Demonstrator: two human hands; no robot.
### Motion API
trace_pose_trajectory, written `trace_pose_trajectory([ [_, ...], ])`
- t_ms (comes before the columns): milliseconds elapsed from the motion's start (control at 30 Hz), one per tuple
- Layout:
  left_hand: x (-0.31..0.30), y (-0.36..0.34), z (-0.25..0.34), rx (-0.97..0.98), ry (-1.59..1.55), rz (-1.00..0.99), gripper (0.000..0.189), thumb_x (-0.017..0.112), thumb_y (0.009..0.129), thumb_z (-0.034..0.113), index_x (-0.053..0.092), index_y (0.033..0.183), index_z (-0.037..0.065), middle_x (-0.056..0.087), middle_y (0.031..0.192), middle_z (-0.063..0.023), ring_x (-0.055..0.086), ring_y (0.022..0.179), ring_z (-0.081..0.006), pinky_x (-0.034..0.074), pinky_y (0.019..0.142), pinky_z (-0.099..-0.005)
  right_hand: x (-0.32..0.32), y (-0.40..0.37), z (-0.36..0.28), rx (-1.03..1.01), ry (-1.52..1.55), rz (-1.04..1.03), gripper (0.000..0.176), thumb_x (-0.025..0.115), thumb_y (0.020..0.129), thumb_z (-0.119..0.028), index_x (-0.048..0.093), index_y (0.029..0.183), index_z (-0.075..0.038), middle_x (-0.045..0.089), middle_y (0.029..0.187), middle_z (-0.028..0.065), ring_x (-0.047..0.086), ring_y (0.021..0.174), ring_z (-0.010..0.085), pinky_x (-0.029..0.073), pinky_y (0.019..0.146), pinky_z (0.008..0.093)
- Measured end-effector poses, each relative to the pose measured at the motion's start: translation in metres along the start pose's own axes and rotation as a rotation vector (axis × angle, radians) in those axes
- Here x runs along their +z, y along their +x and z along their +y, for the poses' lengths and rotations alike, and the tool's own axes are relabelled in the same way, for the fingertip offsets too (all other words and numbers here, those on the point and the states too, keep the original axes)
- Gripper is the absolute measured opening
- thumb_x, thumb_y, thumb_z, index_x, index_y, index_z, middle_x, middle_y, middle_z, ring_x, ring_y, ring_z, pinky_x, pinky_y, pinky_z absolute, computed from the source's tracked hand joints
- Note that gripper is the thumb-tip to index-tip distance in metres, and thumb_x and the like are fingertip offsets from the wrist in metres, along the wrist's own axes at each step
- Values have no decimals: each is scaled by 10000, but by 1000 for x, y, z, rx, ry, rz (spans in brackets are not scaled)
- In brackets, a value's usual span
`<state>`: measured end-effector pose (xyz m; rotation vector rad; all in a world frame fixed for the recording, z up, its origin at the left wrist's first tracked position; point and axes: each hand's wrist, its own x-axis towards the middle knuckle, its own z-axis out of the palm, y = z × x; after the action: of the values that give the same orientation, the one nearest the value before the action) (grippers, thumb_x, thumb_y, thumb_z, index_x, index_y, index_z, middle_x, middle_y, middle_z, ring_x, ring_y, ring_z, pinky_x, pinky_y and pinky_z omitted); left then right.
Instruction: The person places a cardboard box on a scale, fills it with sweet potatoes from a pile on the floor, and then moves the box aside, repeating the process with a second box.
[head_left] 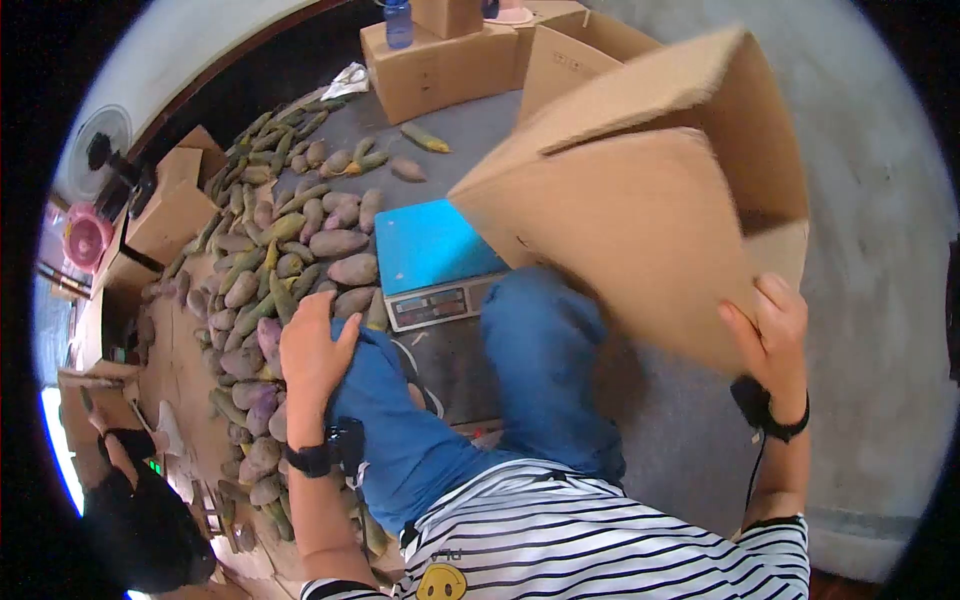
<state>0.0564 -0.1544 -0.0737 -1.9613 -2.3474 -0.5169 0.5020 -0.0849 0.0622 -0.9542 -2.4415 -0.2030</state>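
My right hand [778, 328] pinches the near lower edge of a large open cardboard box [620, 220], which is tilted, with its open side facing right. My left hand [312, 345] rests at my bent knee, thumb apart from the fingers, holding nothing that shows. Between my knees and the box is a digital scale [440, 250] with a blue top and a display on its near side. The box hides part of the scale's right side. Beside my left hand lies a big heap of purple-skinned sweet potatoes [340, 243] and green-yellow cucumbers [287, 227].
Cardboard boxes [440, 70] stand at the back, with a blue bottle [398, 25] on top. A loose cucumber [425, 138] lies on the grey floor. At left are a fan [100, 150], a pink basin [87, 238] and another person [150, 520]. A grey wall [870, 250] rises at right.
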Motion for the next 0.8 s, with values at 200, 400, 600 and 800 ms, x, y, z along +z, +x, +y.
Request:
trace_pose_trajectory([
  [200, 1, 0, 3, -51, -47, -14, 400, 653, 792, 292, 570, 1081, 29, 599, 1031, -138, 583, 948, -322, 458, 785, -413, 82, 101, 2, -280, 88, -24, 218, 649, 796, -221, 572, 766, -19, 528, 768, 110, 539, 710, 299, 462, 621, 382],
  [400, 4, 1, 0, -53, -62, -6, 406, 667, 770, 279, 573, 1075, 27, 604, 1012, -133, 588, 930, -322, 454, 782, -411, 159, 160, -17, -290, 166, -25, 210, 638, 813, -253, 573, 807, -53, 524, 784, 84, 551, 801, 280, 473, 658, 386],
  [600, 1, 5, 7, -90, -50, -35, 387, 670, 764, 273, 578, 1039, 17, 597, 964, -148, 586, 895, -330, 451, 759, -422, 177, 195, -31, -287, 225, -50, 233, 618, 836, -300, 575, 817, -71, 566, 805, 83, 573, 834, 293, 479, 695, 414],
  [800, 4, 6, 11, -51, -57, 67, 353, 677, 760, 271, 578, 988, 21, 599, 931, -161, 588, 880, -332, 454, 750, -427, 186, 213, -34, -236, 175, -46, 246, 601, 851, -310, 565, 827, -68, 582, 807, 88, 580, 825, 300, 478, 693, 416],
])
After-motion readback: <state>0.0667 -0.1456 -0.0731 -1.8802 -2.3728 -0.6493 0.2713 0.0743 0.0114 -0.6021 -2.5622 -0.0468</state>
